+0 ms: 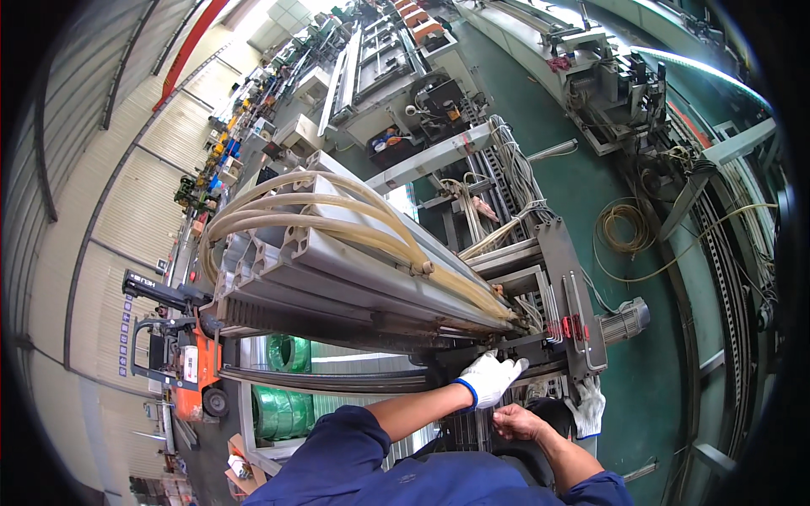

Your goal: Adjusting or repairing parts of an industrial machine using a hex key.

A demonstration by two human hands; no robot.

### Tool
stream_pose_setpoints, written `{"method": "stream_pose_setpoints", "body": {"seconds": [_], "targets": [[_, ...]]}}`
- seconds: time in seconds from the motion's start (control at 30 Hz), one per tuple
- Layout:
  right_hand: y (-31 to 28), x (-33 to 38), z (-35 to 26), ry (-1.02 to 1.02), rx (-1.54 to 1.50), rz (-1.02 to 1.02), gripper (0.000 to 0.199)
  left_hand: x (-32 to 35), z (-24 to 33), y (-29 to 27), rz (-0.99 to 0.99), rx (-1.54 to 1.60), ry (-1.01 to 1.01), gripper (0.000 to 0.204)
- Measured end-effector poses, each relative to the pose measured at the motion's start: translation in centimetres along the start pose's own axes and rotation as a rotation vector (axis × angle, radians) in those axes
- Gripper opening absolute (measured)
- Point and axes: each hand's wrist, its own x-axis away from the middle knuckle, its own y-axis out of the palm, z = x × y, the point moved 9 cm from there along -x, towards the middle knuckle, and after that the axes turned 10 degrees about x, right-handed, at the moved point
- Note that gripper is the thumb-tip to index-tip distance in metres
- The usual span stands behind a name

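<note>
While hidden below, both hands point(504, 396) at grey machine beam point(354, 278).

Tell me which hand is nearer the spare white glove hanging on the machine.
Right. The bare right hand lies just left of the spare white glove, almost beside it. The gloved left hand is farther left, resting on the dark machine frame.
</note>
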Motion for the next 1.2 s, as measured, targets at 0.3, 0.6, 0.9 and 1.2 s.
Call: {"method": "stream_pose_setpoints", "body": {"seconds": [0.3, 0.6, 0.9, 1.2], "targets": [[0.2, 0.5, -1.4, -0.019, -0.009, -0.146, 0.035, -0.3, -0.4, -0.7, -0.033, 0.043, -0.022, 0.07], [1.0, 1.8, -3.3, -0.102, 0.169, 0.03, 0.043, -0.3, 0.2, -1.1, 0.146, -0.044, 0.088, 0.059], [-0.4, 3.0, -3.6, -0.088, 0.713, 0.462, 0.043, 1.2, 1.7, -2.1, 0.056, 0.053, 0.039, 0.061], [-2.9, 2.1, -6.5, -0.146, 0.437, 0.578, 0.026, 5.5, 3.8, -5.2, 0.411, 0.188, 0.191, 0.055]]}}
